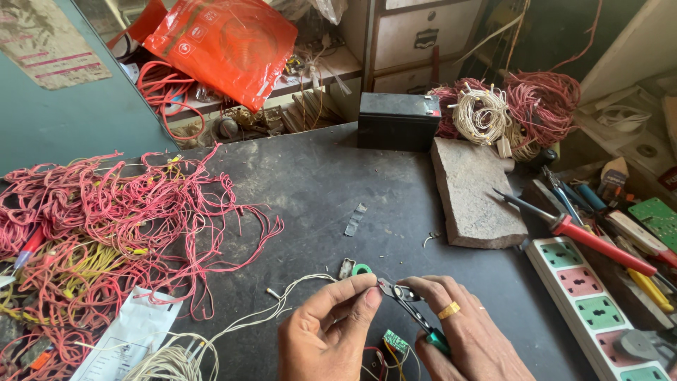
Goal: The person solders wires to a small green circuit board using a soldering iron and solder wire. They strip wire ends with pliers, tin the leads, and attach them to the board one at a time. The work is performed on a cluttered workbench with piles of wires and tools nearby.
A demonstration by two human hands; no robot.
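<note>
The head view looks down on a dark workbench [317, 183], and every place below is given from the black battery [398, 120] standing at its far side. Well in front of that battery, at the near edge, the left hand [331, 331] pinches a thin white wire [282, 303] between thumb and forefinger, fingers closed on it, palm turned inward and wrist low. The right hand [458, 331], a yellow ring on one finger, is wrapped shut around small green-handled cutters [412, 307] whose nose meets the left fingertips; whether the blades are actually on the wire I cannot tell, since the fingers hide that spot. The step in hand looks like trimming or stripping the wire end, and I judge the next move calls for a steady, light squeeze while the left hand keeps the strand taut. A small green circuit board [395, 341] lies just beneath the hands. Far left of the battery sprawls a tangle of red wires [113, 219]; to its front right lie a flat stone slab [472, 194], a red-handled screwdriver [599, 243] and a white power strip [592, 303].
</note>
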